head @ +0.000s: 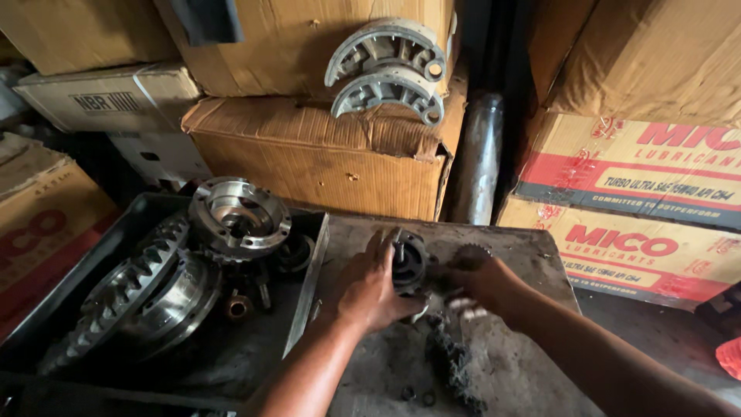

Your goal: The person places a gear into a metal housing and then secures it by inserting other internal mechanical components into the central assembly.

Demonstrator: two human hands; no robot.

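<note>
My left hand grips a dark round gear part that stands on the grimy metal work surface. My right hand closes on the same part from the right, its fingers blurred. A small toothed gear shows just behind my right hand. A dark, greasy rag or clump lies on the surface below my hands.
A black tray at left holds a big ring gear, a shiny flanged housing and small parts. Cardboard boxes are stacked behind, with two brake shoes on one. A metal tube stands between boxes.
</note>
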